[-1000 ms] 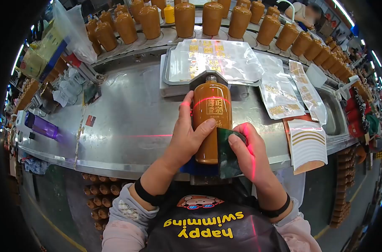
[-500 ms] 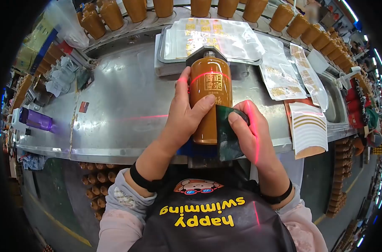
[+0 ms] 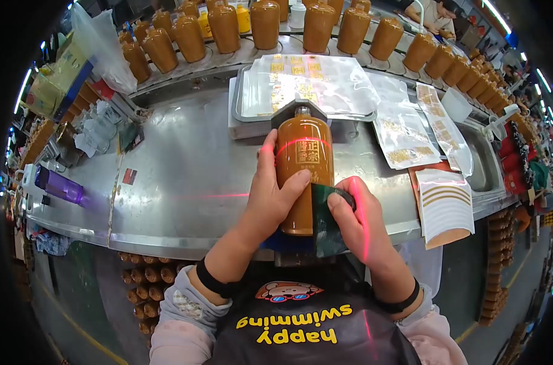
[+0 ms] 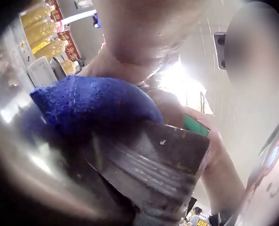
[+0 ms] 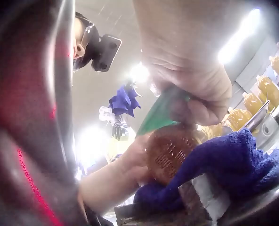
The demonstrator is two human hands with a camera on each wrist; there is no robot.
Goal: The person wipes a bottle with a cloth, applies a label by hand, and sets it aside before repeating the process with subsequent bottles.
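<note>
An amber-brown bottle (image 3: 303, 164) with a gold label lies lengthways on a stand at the steel table's (image 3: 185, 170) near edge, its neck in a dark holder. My left hand (image 3: 271, 188) grips its left side, thumb across the front. My right hand (image 3: 349, 210) pinches a dark green card (image 3: 325, 213) and presses it against the bottle's lower right side. In the right wrist view the green card (image 5: 160, 113) meets the bottle's round base (image 5: 170, 153), which rests on a blue cloth (image 5: 224, 160). The left wrist view shows the blue cloth (image 4: 97, 106) over a dark block.
A tray (image 3: 243, 100) of clear sheets with gold labels sits just beyond the bottle. More label sheets (image 3: 410, 137) and striped sheets (image 3: 444, 204) lie to the right. A curved row of brown bottles (image 3: 270, 24) lines the far side. A purple bottle (image 3: 60, 185) lies at the left.
Both hands keep their hold; the green card stays against the bottle's lower right side. The head view shifted slightly.
</note>
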